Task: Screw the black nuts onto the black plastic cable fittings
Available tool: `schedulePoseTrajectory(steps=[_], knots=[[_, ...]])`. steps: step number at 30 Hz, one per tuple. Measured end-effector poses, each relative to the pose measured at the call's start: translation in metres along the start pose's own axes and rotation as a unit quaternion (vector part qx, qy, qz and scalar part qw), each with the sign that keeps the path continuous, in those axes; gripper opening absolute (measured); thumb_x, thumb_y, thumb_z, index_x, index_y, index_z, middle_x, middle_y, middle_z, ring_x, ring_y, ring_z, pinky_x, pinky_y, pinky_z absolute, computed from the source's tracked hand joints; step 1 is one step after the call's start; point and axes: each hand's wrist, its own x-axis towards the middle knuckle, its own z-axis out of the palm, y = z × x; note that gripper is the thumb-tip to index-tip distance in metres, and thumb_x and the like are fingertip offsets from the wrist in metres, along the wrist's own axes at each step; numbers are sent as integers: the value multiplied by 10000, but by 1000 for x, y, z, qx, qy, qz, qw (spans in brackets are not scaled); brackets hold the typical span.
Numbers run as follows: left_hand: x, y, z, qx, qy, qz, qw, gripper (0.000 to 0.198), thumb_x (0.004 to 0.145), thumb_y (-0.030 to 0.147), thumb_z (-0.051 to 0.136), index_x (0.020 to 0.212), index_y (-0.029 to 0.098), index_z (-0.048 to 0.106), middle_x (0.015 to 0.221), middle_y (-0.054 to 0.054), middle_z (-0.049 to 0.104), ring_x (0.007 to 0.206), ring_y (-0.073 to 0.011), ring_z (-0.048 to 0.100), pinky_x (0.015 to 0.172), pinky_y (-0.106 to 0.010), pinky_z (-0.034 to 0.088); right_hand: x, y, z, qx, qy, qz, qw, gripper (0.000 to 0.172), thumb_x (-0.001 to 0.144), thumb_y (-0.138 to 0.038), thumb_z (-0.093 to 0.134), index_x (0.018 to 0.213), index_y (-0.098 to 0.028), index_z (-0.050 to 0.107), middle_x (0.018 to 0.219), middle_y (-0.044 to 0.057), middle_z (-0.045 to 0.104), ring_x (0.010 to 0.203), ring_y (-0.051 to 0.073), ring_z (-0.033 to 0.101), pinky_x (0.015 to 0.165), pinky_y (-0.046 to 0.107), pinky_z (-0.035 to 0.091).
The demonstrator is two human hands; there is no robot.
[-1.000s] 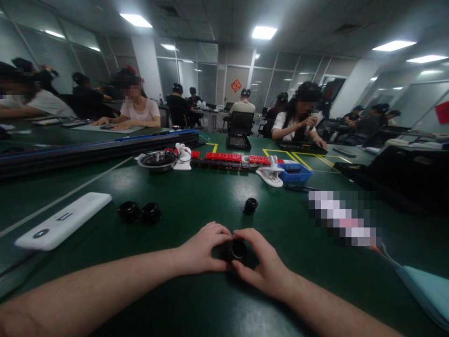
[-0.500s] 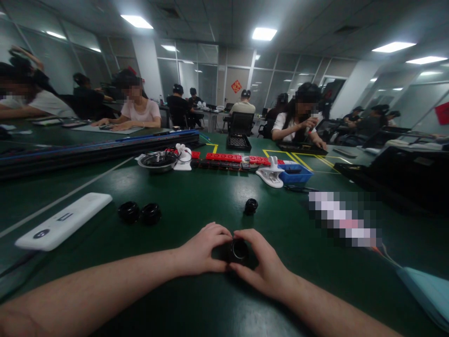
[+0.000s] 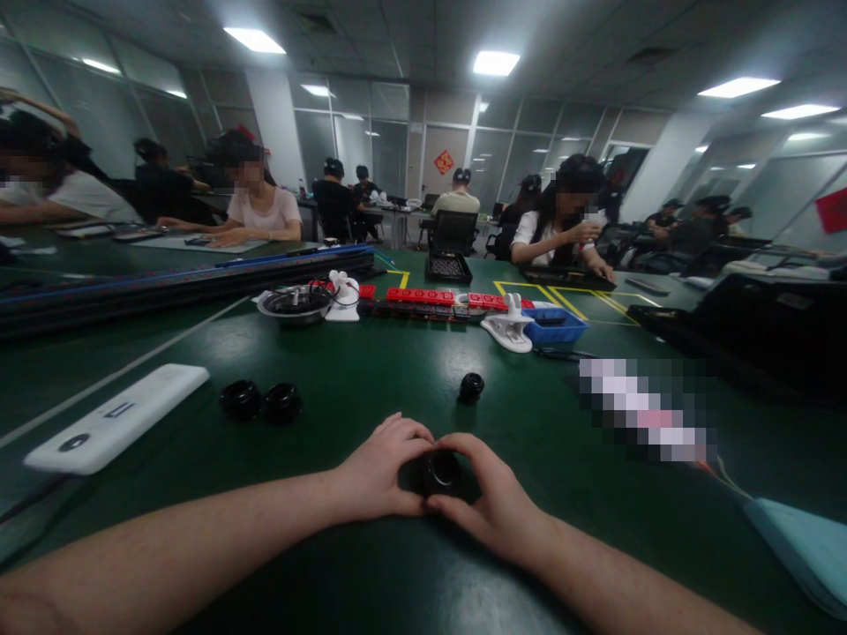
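Observation:
A small black ring-shaped part, like a little toy tyre [image 3: 441,473], stands on the green table between my two hands. My left hand [image 3: 389,469] curls about its left side, thumb near and fingers far. From the right, my right hand [image 3: 490,492] wraps it with thumb and fingers; the fingertips of both hands almost meet. Farther off lies another black ring part [image 3: 471,388]. Two more of them, a left one [image 3: 240,400] and a right one [image 3: 283,402], sit side by side to the left.
A white power bank-like case [image 3: 123,419] lies at left. Across the table are a metal bowl [image 3: 268,309], red blocks [image 3: 423,297], a white clip [image 3: 509,324] and a blue bin [image 3: 559,331]. A light-blue item [image 3: 804,547] lies at right. Co-workers sit beyond.
The black ring part between my hands has shifted slightly left. My hands keep nearly the same grip around it, and the other black parts stay where they were.

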Motion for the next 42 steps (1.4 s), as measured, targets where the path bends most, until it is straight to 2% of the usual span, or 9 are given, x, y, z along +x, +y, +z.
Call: schedulePoseTrajectory(steps=[6, 11, 15, 18, 22, 27, 31, 35, 42], knots=[[0, 1, -1, -2, -2, -2, 1000, 407, 631, 321, 703, 1002, 209, 578, 1076, -54, 522, 1041, -243, 462, 1025, -475, 176, 0, -4, -4, 0, -11, -40, 999, 524, 752, -144, 523, 1233, -201, 323, 1171, 109, 492, 1069, 227, 491, 907, 388, 410], [0, -4, 1, -12, -9, -4, 1000, 465, 646, 398, 693, 1056, 224, 562, 1126, -59, 509, 1072, -255, 445, 1027, -489, 172, 1, -3, -4, -24, -23, -24, 999, 713, 701, -288, 626, 1296, -175, 250, 1259, 144, 420, 1136, 278, 435, 927, 437, 382], [1, -5, 2, -10, -10, 0, 1000, 482, 627, 389, 708, 1059, 232, 564, 1111, -53, 514, 1061, -256, 453, 1025, -489, 175, 1, -2, -2, -37, -2, 29, 999, 625, 685, -308, 655, 1215, -185, 348, 1099, 115, 517, 1000, 257, 518, 847, 419, 440], [1, -3, 1, -9, -10, 1, 1000, 492, 624, 320, 711, 1080, 230, 549, 1108, -54, 511, 1060, -250, 453, 1026, -485, 173, 1, -4, -4, -17, -17, 8, 1000, 527, 728, -181, 561, 1211, -198, 352, 1104, 99, 519, 999, 224, 520, 861, 389, 438], [1, -3, 1, -11, -15, 0, 1000, 462, 640, 360, 701, 1055, 215, 559, 1120, -65, 510, 1069, -257, 448, 1020, -488, 187, 2, -6, -5, -4, -38, -50, 998, 645, 690, -126, 509, 1284, -182, 261, 1235, 121, 440, 1112, 238, 454, 931, 407, 385], [1, -6, 3, -8, -16, 1, 1000, 461, 630, 389, 704, 1039, 227, 568, 1112, -56, 511, 1063, -256, 449, 1023, -489, 172, 2, -2, -1, -47, -1, 22, 999, 681, 672, -287, 657, 1249, -181, 311, 1130, 124, 499, 1025, 267, 501, 858, 435, 429], [1, -3, 1, -11, -10, 0, 1000, 455, 619, 322, 711, 1037, 221, 562, 1094, -56, 516, 1043, -252, 456, 1020, -482, 184, 1, -2, -1, -27, 2, 6, 1000, 544, 709, -182, 590, 1202, -208, 360, 1080, 96, 524, 973, 232, 526, 835, 395, 446], [1, -1, -1, -12, -14, 2, 1000, 445, 645, 334, 697, 1051, 213, 558, 1100, -61, 514, 1049, -250, 452, 1018, -476, 201, 3, -7, -4, -6, -35, -38, 999, 624, 689, -106, 525, 1264, -196, 300, 1180, 103, 487, 1059, 227, 488, 904, 389, 408], [1, -4, 2, -10, -22, -2, 1000, 490, 633, 364, 712, 1073, 214, 556, 1123, -71, 506, 1077, -257, 441, 1027, -492, 166, 2, -2, 0, -37, -17, 34, 999, 653, 680, -273, 666, 1235, -179, 335, 1139, 120, 510, 1031, 252, 506, 874, 422, 430]])
